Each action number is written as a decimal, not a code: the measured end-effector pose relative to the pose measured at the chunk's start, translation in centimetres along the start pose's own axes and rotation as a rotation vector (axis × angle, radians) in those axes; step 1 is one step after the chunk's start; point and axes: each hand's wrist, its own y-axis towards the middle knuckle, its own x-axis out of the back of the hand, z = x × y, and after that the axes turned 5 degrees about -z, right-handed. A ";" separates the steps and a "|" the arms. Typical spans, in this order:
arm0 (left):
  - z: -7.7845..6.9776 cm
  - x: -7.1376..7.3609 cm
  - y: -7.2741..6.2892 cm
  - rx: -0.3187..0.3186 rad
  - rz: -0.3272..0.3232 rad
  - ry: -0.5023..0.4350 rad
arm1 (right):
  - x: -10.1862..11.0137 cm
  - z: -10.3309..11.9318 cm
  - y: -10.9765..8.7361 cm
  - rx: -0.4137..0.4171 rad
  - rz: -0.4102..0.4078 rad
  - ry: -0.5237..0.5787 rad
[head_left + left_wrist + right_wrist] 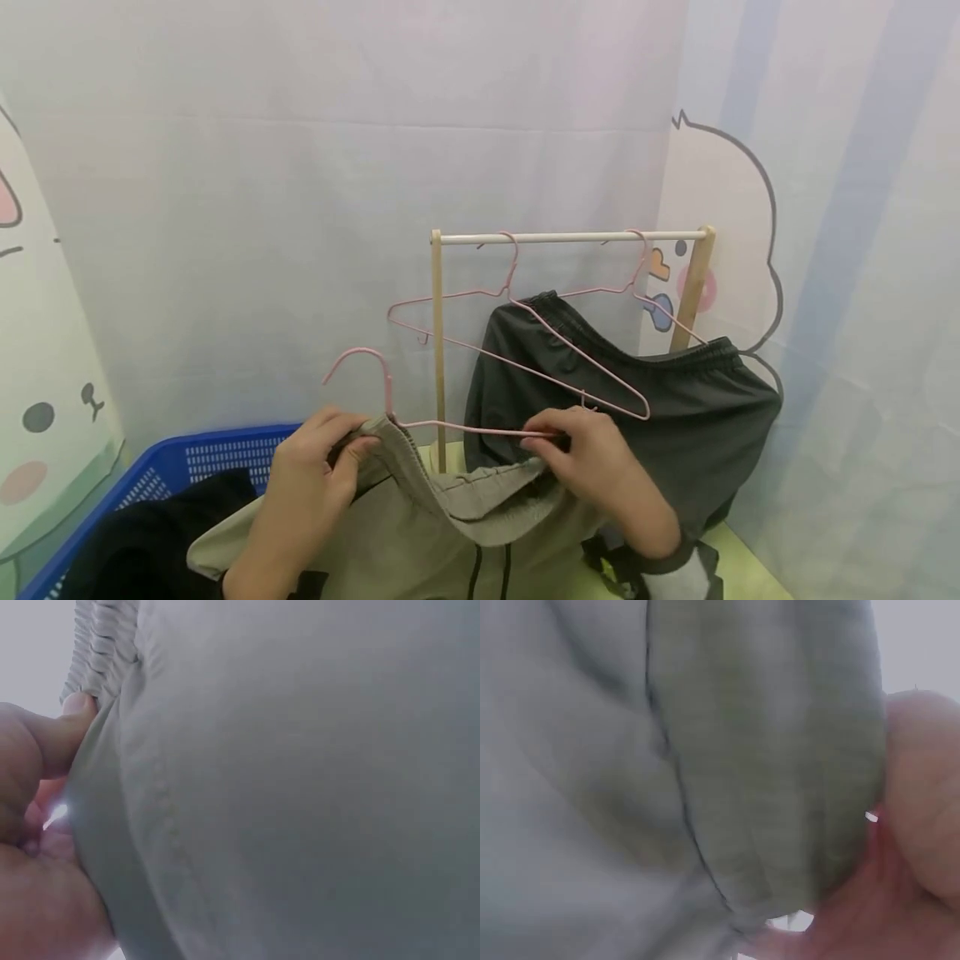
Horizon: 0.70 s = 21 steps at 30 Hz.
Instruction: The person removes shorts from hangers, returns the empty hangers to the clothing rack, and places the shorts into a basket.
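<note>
Khaki shorts strung between left hand and right hand, waistband up, kinda saggy midway; pink hanger at waistband, hook just right of left fingers; those pinch waistband corner; right fingers pinch hanger's wire end, waistband edge up against them; black cords dangling lower, clear of both hands

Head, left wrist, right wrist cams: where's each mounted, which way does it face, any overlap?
Head: on the head, facing forward and down at beige garment, rack and basket; left hand, right hand and forearms show.
Left wrist: on that wrist, facing the garment's gathered waistband close up; left hand at left edge.
Right wrist: on that wrist, facing the garment close up; right hand at right edge.
Head and left wrist share the left hand gripping the garment.
</note>
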 end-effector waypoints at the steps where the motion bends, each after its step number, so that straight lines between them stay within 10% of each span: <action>1: 0.1 0.1 0.1 0.000 -0.012 0.002 | 0.7 -0.7 -0.2 -0.052 0.046 0.023; 10: 0.3 -0.1 0.1 -0.009 -0.006 -0.023 | 3.4 -2.9 -1.0 -0.170 0.251 0.258; 21: 0.1 -0.2 -0.1 0.007 -0.002 -0.020 | 1.7 -1.6 -0.5 0.034 0.046 0.184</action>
